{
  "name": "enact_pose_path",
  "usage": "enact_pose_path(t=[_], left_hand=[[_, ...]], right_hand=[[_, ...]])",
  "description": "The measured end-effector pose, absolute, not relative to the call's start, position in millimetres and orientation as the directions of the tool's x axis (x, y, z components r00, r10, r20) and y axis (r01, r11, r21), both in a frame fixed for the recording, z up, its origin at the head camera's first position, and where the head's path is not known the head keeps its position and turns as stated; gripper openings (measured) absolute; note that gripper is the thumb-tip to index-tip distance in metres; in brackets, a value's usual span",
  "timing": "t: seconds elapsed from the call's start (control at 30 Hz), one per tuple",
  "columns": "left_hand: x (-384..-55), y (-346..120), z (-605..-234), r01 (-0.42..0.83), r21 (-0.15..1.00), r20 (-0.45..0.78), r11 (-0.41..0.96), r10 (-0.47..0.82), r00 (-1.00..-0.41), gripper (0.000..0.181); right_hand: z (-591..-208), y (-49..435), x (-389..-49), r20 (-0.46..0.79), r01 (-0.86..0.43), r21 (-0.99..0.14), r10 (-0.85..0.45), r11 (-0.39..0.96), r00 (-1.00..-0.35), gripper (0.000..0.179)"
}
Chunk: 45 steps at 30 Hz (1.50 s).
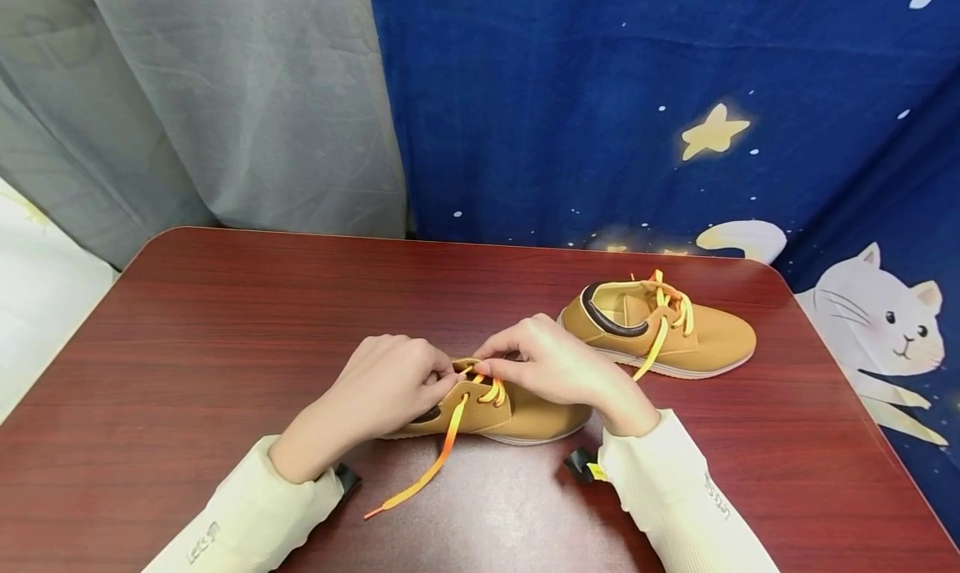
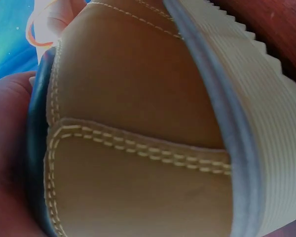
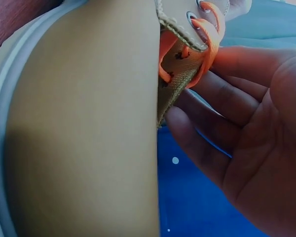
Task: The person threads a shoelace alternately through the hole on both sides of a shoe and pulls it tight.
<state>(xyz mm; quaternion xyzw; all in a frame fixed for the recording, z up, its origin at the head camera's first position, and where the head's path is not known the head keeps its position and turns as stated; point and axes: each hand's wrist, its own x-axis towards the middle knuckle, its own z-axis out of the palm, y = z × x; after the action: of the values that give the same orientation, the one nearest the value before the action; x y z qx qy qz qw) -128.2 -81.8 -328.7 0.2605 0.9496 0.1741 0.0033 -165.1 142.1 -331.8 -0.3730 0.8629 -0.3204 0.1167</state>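
A tan lace-up shoe (image 1: 540,414) lies on the table, toe to the right. Yellow-orange shoelace (image 1: 450,439) runs through its eyelets, and one end trails loosely onto the tabletop. At the shoe's opening, my left hand (image 1: 390,385) pinches the lace near the top eyelets, its fingertips partly hidden. My right hand (image 1: 555,369) reaches over from the toe side, thumb and forefinger pinching lace at the eyelets. The left wrist view shows the shoe's stitched heel (image 2: 138,187) close up. In the right wrist view, orange lace (image 3: 210,44) passes beside the right fingers.
A matching tan shoe (image 1: 712,339), laced, stands at the back right of the reddish-brown table (image 1: 262,306). Behind the table hang a grey curtain (image 1: 262,98) and a blue patterned curtain (image 1: 540,114). Black wrist devices show under both cuffs.
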Motion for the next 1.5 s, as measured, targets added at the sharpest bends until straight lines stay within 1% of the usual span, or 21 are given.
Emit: enact_pose_path(t=[0.13, 0.27, 0.43, 0.57, 0.63, 0.7, 0.8, 1.0, 1.17, 1.23, 1.3, 1.43, 1.5], left_hand=[[-126, -84, -329, 0.482, 0.34, 0.099, 0.808, 0.479, -0.873, 0.032], [-123, -85, -328, 0.455, 0.355, 0.102, 0.817, 0.449, -0.887, 0.029], [-121, -84, -330, 0.45, 0.334, 0.133, 0.828, 0.431, -0.892, 0.026], [-122, -83, -333, 0.461, 0.313, 0.159, 0.83, 0.433, -0.887, 0.031], [-122, -82, -334, 0.465, 0.304, 0.178, 0.831, 0.43, -0.885, 0.029], [-122, -81, -336, 0.466, 0.297, 0.199, 0.833, 0.424, -0.884, 0.026], [-123, -80, -338, 0.459, 0.3, 0.219, 0.836, 0.408, -0.886, 0.021], [-121, -78, -339, 0.449, 0.304, 0.221, 0.841, 0.396, -0.891, 0.021], [-120, -77, -340, 0.451, 0.286, 0.222, 0.845, 0.399, -0.889, 0.023], [-120, -77, -341, 0.454, 0.278, 0.229, 0.847, 0.4, -0.887, 0.022], [-120, -77, -341, 0.455, 0.269, 0.235, 0.849, 0.4, -0.886, 0.023], [-120, -76, -342, 0.454, 0.254, 0.24, 0.854, 0.399, -0.885, 0.022], [-120, -76, -343, 0.455, 0.245, 0.248, 0.856, 0.399, -0.883, 0.024]], right_hand=[[-331, 140, -165, 0.034, -0.568, -0.637, -0.717, 0.521, -0.696, 0.014], [-329, 137, -165, 0.038, -0.579, -0.63, -0.723, 0.518, -0.689, 0.014], [-328, 136, -167, 0.053, -0.602, -0.613, -0.734, 0.511, -0.677, 0.012], [-330, 140, -169, 0.031, -0.576, -0.657, -0.745, 0.487, -0.666, 0.014], [-331, 142, -170, 0.019, -0.546, -0.693, -0.745, 0.471, -0.667, 0.016], [-332, 143, -171, 0.015, -0.517, -0.721, -0.734, 0.462, -0.679, 0.018], [-333, 142, -172, 0.017, -0.47, -0.752, -0.699, 0.463, -0.715, 0.017], [-337, 138, -169, -0.003, -0.37, -0.788, -0.605, 0.491, -0.796, 0.009], [-340, 134, -167, -0.004, -0.345, -0.802, -0.583, 0.487, -0.813, 0.009], [-341, 132, -166, 0.001, -0.364, -0.783, -0.584, 0.504, -0.811, 0.01], [-343, 131, -166, 0.02, -0.41, -0.751, -0.602, 0.518, -0.798, 0.013], [-347, 128, -165, 0.087, -0.551, -0.645, -0.666, 0.529, -0.741, 0.019], [-348, 126, -165, 0.114, -0.593, -0.609, -0.682, 0.527, -0.722, 0.022]])
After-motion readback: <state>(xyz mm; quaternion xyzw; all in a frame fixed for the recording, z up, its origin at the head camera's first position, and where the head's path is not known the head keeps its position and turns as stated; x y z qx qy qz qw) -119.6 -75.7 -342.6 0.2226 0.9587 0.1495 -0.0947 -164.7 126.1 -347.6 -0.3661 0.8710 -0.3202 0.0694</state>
